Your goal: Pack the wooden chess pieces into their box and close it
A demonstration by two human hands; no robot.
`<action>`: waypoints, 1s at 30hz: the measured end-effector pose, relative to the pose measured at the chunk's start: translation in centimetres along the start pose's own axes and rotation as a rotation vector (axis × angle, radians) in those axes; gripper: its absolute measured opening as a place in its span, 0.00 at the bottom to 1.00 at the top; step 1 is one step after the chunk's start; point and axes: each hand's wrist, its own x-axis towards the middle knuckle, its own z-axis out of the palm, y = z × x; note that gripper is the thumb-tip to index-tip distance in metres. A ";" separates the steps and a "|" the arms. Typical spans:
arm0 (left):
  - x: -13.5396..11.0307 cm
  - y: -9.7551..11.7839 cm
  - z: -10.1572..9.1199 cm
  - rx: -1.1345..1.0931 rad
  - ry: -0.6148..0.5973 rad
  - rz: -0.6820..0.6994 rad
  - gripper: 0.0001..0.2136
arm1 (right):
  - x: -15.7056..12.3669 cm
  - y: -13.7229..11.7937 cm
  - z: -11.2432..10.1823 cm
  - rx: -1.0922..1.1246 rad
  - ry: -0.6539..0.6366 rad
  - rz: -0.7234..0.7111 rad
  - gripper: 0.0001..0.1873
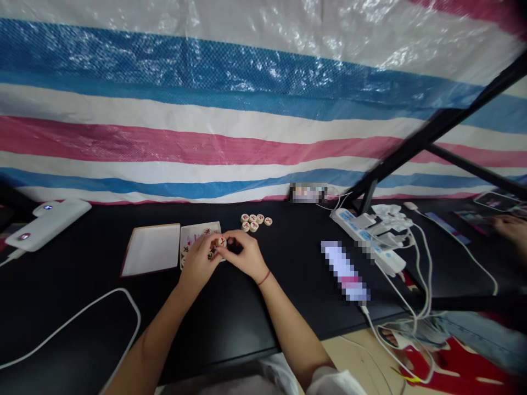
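On the black table [230, 312] both my hands meet over an open wooden box [200, 231] that holds round wooden chess pieces. My left hand [200, 258] and my right hand [244, 253] are closed in a pinch around one round piece [223, 241] with a red mark on its face. Beside the box to the left lies its flat lid [151, 248], inner side up. A small cluster of several round pieces [255, 221] with red marks sits on the table just behind my right hand. A thin red band circles my right wrist.
A white power bank [47, 221] with a white cable [90, 310] lies at the left. A white power strip [366, 238] with plugs and cables sits at the right, near a black slanted frame bar [432, 131]. Another person's hand [513, 229] rests far right. A striped tarp [247, 99] hangs behind.
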 end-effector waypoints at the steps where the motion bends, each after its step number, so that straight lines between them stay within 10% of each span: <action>1: 0.0 -0.1 0.0 0.014 0.003 0.034 0.07 | 0.0 -0.3 0.4 0.011 -0.005 -0.001 0.11; 5: 0.0 -0.2 0.1 0.059 0.019 0.120 0.10 | 0.3 0.5 -0.3 -0.012 0.105 0.041 0.11; 10: 0.0 -0.4 0.0 0.069 -0.011 0.078 0.13 | 0.5 5.2 -4.8 -0.371 0.564 0.262 0.16; 18: 0.2 -0.4 -0.2 0.074 -0.001 0.087 0.11 | 0.1 9.0 -5.9 -0.668 0.370 0.526 0.11; 30: 1.1 -0.8 -0.7 0.277 0.072 -0.121 0.11 | 0.4 7.1 -5.4 -0.626 0.502 0.351 0.14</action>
